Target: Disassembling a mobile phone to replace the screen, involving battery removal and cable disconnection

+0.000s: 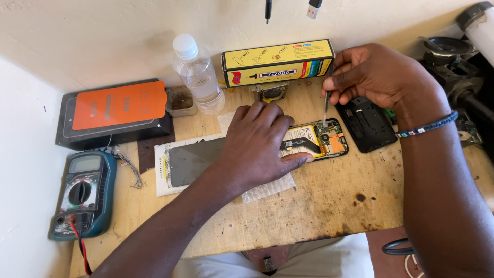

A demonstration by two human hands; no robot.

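**benchwatcher:** Standing right behind this. The opened phone (315,140) lies flat in the middle of the wooden bench (319,206), back off, battery and circuit board showing. The left hand (256,146) is laid over its left half, fingers pressed together and flat on top, thumb along the near edge. The right hand (378,74) is up past the phone's far right end, pinching a thin screwdriver (326,105) between thumb and fingertips, held nearly upright with the tip down on the board near the top corner.

**solderjoe:** So which stage is that, you reckon?

**benchwatcher:** Looks to me like working a screw at the board end, with the phone pinned so it can't slide. Can't tell whether it's going in or coming out, the screw is too small to see. Next bit probably needs the tip kept square in the head and only light pressure, with the left hand holding firm.

**solderjoe:** Anything close by?

**benchwatcher:** A black inner cover (366,123) lies just right of the phone, under the right wrist. A yellow glue box (278,62) and a clear plastic bottle (198,77) stand at the back, and a multimeter (85,193) sits well off to the left.
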